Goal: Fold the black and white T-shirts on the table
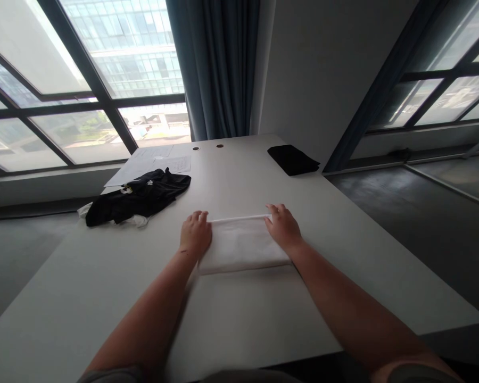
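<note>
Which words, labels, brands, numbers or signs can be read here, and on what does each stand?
No text can be read.
Papers: any print is too faint and small.
Crumpled black cloth: its small pale marks are too blurred.
Folded white cloth and black folded item: no lettering shows.

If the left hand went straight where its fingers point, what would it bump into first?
Probably the blue curtain, past the far end of the table. The left hand points roughly that way, but depth is hard to judge.
</note>
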Tool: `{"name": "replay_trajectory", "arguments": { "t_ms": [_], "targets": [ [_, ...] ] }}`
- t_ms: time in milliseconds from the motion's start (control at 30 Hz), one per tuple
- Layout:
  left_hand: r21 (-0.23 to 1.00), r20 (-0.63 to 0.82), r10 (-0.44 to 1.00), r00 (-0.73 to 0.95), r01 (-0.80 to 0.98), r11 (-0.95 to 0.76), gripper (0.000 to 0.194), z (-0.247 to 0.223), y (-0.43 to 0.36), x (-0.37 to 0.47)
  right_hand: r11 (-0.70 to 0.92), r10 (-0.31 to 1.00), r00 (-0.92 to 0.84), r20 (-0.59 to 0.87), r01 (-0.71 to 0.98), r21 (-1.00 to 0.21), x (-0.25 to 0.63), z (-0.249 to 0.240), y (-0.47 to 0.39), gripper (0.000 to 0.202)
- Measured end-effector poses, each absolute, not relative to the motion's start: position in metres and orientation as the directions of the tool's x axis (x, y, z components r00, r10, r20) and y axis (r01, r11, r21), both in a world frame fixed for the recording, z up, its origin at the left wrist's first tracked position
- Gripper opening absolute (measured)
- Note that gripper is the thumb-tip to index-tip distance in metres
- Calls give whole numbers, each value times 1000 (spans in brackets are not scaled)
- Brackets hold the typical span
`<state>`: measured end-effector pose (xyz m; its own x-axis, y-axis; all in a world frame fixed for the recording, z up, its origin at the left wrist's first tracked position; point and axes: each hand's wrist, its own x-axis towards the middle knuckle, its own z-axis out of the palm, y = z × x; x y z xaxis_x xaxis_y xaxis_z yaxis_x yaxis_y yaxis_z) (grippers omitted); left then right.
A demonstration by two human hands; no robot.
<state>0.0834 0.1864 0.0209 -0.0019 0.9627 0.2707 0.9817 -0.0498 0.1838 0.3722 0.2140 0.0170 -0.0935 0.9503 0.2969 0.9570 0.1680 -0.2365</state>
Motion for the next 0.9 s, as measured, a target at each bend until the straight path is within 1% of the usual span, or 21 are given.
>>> {"name": "replay_trajectory", "arguments": {
  "t_ms": [33,100,133,200,267,367,500,567,667,767,900],
  "targets": [
    [184,304,948,99,970,-160,42,19,188,89,220,935,-145,323,952,-210,365,18,211,46],
    [185,289,915,281,921,-342,45,14,192,100,331,912,-267,310,927,-176,345,17,205,48],
    [188,254,902,348,898,-399,46,11,194,105,380,905,-327,273,909,-171,335,14,201,50],
    [194,166,891,423,871,-451,47,4,196,110,422,903,-395,172,890,-174,320,6,196,53],
    [193,112,901,419,880,-433,48,0,197,108,423,906,-414,90,887,-184,314,-3,194,55],
    [197,109,926,363,905,-378,48,-3,196,97,410,911,-408,54,889,-204,322,-10,201,56],
    [232,145,954,264,928,-292,41,-3,200,81,381,924,-364,115,896,-230,340,-10,218,50],
    [264,147,959,244,924,-276,35,-2,204,76,388,920,-357,159,886,-254,350,-7,226,45],
    [311,144,961,238,911,-272,28,0,210,70,470,883,-427,196,810,-352,372,-3,239,35],
    [329,137,966,218,910,-252,24,2,212,65,514,856,-468,220,730,-450,397,1,248,21],
    [311,149,966,213,917,-250,21,5,211,60,588,804,-537,256,653,-478,413,5,250,9]
  ]
}}
